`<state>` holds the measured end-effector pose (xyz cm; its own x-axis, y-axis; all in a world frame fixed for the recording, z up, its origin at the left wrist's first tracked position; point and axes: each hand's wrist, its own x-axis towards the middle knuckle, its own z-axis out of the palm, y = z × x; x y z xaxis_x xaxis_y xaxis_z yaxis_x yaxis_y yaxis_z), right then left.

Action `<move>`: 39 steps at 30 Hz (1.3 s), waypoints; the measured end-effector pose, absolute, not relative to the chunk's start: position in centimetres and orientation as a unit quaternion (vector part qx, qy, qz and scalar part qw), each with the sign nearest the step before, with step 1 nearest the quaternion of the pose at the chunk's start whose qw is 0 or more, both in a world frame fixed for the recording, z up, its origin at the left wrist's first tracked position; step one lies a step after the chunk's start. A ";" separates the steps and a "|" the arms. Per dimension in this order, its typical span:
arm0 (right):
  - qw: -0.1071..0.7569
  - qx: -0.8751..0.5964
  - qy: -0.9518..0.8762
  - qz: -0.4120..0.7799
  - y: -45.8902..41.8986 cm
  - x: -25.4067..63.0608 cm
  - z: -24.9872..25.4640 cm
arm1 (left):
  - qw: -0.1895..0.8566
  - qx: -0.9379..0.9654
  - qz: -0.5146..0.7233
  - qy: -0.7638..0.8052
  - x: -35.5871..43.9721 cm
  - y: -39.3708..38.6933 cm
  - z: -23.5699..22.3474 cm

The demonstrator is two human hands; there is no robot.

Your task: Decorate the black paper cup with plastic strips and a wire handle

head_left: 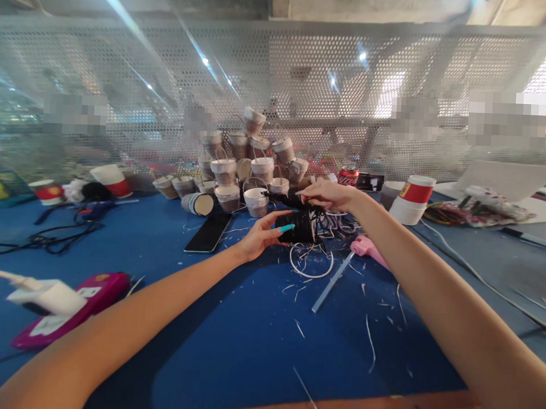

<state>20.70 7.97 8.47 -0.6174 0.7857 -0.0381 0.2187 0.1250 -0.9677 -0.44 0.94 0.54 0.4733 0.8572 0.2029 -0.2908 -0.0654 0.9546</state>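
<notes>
My left hand (265, 234) is wrapped round a small black cylinder (298, 227) lying on its side, which looks like a cup covered in black material. Its thumb, with a turquoise nail, presses on the black surface. Above it, my right hand (327, 195) pinches a bundle of dark stringy strands (291, 200); more of these hang down at the cylinder's right end. Just below, a white ring of cord (310, 275) lies on the blue table (258, 336). A pink glue gun (369, 250) with a clear glue stick rests under my right forearm.
Many small grey-and-white buckets (262, 168) are stacked at the back. A phone (209, 233) lies left of my hands. A magenta power strip (111, 285) is at the left. Red-and-white paper cups (416, 192) and a red can (348, 175) stand to the right. White thread scraps litter the table.
</notes>
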 end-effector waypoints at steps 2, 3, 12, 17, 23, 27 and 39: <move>0.296 -0.395 -0.707 0.507 8.0 21.0 8.8 | 0.622 0.582 0.455 0.260 -0.5 1.0 0.5; 0.314 -0.413 -0.704 0.485 8.0 21.1 9.0 | 0.610 0.588 0.458 0.269 -0.5 1.0 0.6; 0.416 -0.435 -0.725 0.334 7.7 20.8 9.8 | 0.467 0.680 0.421 0.378 -1.6 1.4 1.8; 0.449 -0.369 -0.701 0.413 7.1 20.0 10.0 | 0.406 0.725 0.407 0.379 -2.0 2.0 2.2; 0.475 -0.346 -0.666 0.460 6.4 19.8 11.0 | 0.417 0.735 0.385 0.370 -2.2 2.2 1.6; 0.466 -0.368 -0.669 0.446 6.7 19.5 10.5 | 0.419 0.743 0.371 0.366 -2.2 1.9 1.6; 0.429 -0.295 -0.761 0.388 8.8 19.0 6.5 | 0.424 0.777 0.341 0.317 -2.7 2.3 1.3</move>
